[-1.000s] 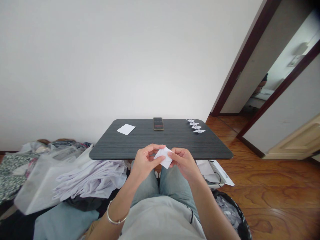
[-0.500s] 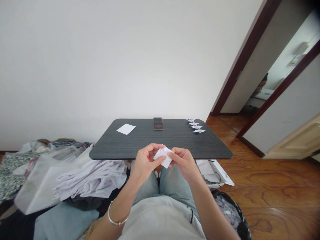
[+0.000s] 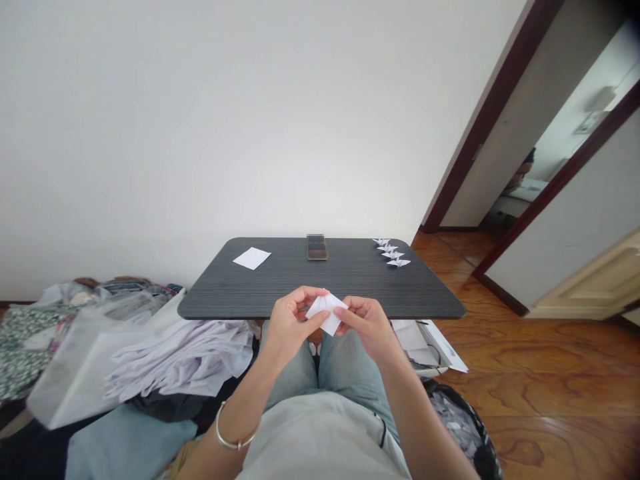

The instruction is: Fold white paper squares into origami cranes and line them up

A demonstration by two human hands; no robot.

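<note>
A small folded piece of white paper (image 3: 330, 323) is held in the air just before the table's near edge, with crease lines on its upper part. My left hand (image 3: 295, 320) pinches its left side, thumb on top and fingers behind. On the right side, my right hand (image 3: 369, 324) pinches it the same way, its thumb near the middle. Several white paper cranes (image 3: 393, 255) stand in a slanting row at the table's far right. At the far left lies a flat white sheet of paper (image 3: 253, 258).
The dark table (image 3: 310, 293) reaches to the wall. A phone (image 3: 317, 247) lies at its back middle. Piled clothes (image 3: 185, 360) are on the left. On the right are a white box of papers (image 3: 425, 343) and a black-lined bin of paper scraps (image 3: 457, 420).
Both hands stay nearly in place on the folded paper. The paper's upper part looks slightly more spread, with its creases showing more.
</note>
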